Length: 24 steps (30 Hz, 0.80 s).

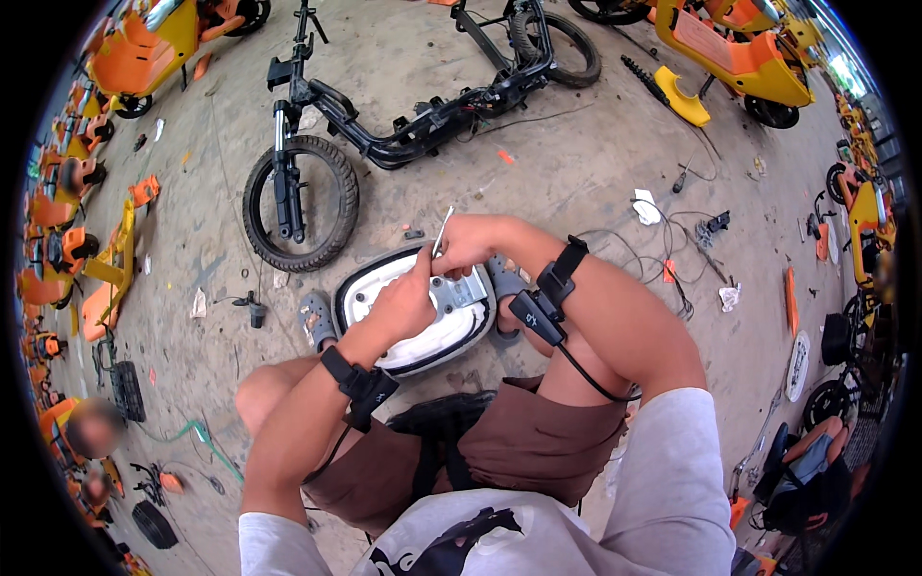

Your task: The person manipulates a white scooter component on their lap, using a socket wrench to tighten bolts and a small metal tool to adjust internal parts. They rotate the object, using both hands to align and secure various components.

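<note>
Between my feet lies a rounded oblong part point(352, 289), white inside with a dark padded rim, like the underside of a seat. A silver metal plate point(471, 290) with bolts is fixed on its right half. My right hand point(477, 240) is closed around a slim silver tool point(444, 230), perhaps a wrench, whose end sticks up above the fingers. Over the part, my left hand point(403, 305) has its index finger reaching up to the right hand's fingertips. Its other fingers are curled, and whatever they grip is hidden.
Ahead stands a bare black scooter frame point(413, 139) with its front wheel point(301, 204) close by. Cables point(624, 245), paper scraps point(645, 206) and a yellow panel point(682, 96) lie on the floor. Orange and yellow scooters point(144, 53) line the sides. People sit at lower right point(816, 456) and far left.
</note>
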Available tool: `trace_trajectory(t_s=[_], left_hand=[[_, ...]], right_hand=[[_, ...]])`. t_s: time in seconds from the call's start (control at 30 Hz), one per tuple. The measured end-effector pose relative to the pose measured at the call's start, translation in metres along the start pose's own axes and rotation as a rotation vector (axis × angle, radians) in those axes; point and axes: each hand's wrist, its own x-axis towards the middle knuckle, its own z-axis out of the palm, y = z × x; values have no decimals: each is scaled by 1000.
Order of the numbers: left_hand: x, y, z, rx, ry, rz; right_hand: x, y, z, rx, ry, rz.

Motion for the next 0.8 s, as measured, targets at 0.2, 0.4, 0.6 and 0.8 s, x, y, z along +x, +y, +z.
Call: trace_trajectory(t_s=[0.2,0.4,0.6,0.8], left_hand=[[7,4,22,15,91,60],[22,-12,28,-43,280,50],[23,-37,19,171,301,-57],[6,-26,16,93,-25,3]], right_hand=[[-30,-13,-12,-296,54,-93],[-37,-20,-15,-264,367,-396],[-21,-22,17,-923,761,-477],[-10,-26,44,-1177,327,-297]])
